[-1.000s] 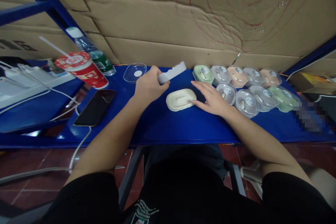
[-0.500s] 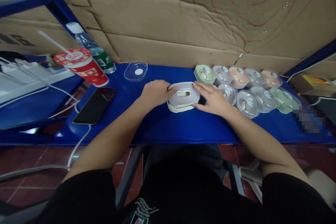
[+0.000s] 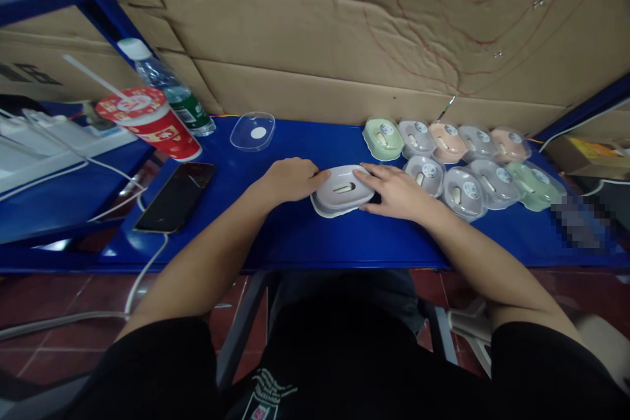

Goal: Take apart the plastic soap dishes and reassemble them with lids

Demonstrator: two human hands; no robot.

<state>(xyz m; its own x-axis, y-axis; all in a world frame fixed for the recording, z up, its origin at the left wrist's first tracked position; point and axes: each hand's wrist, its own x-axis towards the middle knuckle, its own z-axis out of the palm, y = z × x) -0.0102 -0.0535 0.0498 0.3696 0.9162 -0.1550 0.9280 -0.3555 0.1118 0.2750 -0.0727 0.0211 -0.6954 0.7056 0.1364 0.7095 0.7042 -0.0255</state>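
Note:
A light grey oval soap dish (image 3: 344,178) with a slot in its middle lies on the blue table, its pale rim showing along the front. My left hand (image 3: 291,180) holds its left end, thumb on the upper edge and the other fingers curled behind. Around its right end sits my right hand (image 3: 394,190), fingertips on the top edge and thumb low at the side. A clear plastic lid (image 3: 252,131) with a round white sticker rests apart, to the left at the back. Several lidded soap dishes in green, grey and peach, such as a green one (image 3: 382,139), stand in two rows to the right.
On the left are a phone (image 3: 174,198) with a white cable, a red paper cup (image 3: 157,128) with a straw and a water bottle (image 3: 177,95). A cardboard wall (image 3: 295,33) rises behind the blue table (image 3: 315,243). Farther right stands a small box (image 3: 595,161).
The grey upper part has come down and now sits lower and flatter in the pale base, tilted slightly. Both hands moved slightly downward with it.

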